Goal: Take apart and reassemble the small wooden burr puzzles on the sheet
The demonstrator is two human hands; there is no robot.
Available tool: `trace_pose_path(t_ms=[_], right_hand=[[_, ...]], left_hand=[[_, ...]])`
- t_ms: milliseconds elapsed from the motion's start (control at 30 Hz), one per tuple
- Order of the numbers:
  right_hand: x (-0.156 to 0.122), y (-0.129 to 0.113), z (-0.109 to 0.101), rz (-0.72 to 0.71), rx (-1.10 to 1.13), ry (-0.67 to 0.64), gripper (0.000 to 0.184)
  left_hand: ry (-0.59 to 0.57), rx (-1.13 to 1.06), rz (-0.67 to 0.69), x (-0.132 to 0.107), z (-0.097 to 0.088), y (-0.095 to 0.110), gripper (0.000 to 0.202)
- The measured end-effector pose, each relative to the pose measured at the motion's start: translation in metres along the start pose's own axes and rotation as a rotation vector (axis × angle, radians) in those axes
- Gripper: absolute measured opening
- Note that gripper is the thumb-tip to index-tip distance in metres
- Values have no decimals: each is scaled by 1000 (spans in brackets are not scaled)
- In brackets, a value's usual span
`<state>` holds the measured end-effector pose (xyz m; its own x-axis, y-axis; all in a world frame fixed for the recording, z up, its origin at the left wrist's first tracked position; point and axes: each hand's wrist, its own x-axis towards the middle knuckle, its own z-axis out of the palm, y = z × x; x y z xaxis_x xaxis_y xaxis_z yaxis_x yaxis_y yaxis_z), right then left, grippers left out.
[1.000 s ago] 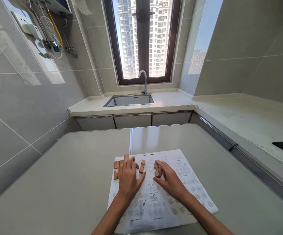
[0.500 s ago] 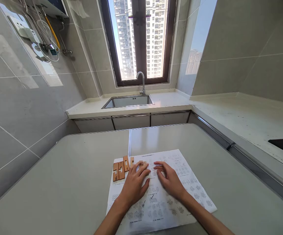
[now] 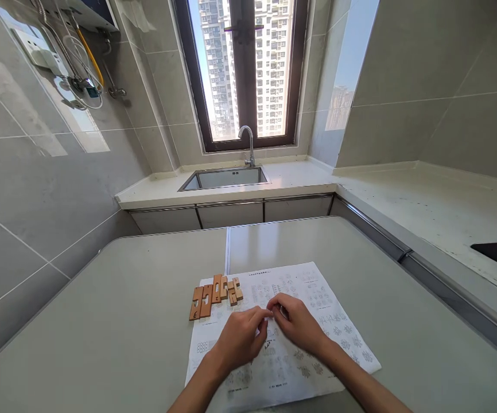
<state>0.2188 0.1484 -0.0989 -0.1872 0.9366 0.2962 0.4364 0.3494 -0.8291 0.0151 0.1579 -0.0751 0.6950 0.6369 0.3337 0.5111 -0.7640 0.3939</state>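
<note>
The notched wooden puzzle pieces (image 3: 206, 301) sit gathered at the printed sheet's (image 3: 291, 381) far-left corner, some past its edge; that grouping looks done, but whether any remain to place, I can't tell. The left hand (image 3: 242, 334) and right hand (image 3: 298, 322) appear to meet over the sheet's middle, fingers curled; I can't tell whether either grip holds anything. The pieces lie apart, beyond the left.

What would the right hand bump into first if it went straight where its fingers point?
Probably the left hand: it looks very close to the right hand, maybe touching.
</note>
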Motion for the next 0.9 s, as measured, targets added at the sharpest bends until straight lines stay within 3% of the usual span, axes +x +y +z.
trace_pose_path(t_ms=[100, 900], right_hand=[[0, -1, -1, 5, -12, -11, 21], [0, -5, -4, 1, -19, -25, 23]], left_hand=[[-63, 46, 56, -1, 4, 1, 21], [-50, 49, 28, -2, 5, -3, 23]])
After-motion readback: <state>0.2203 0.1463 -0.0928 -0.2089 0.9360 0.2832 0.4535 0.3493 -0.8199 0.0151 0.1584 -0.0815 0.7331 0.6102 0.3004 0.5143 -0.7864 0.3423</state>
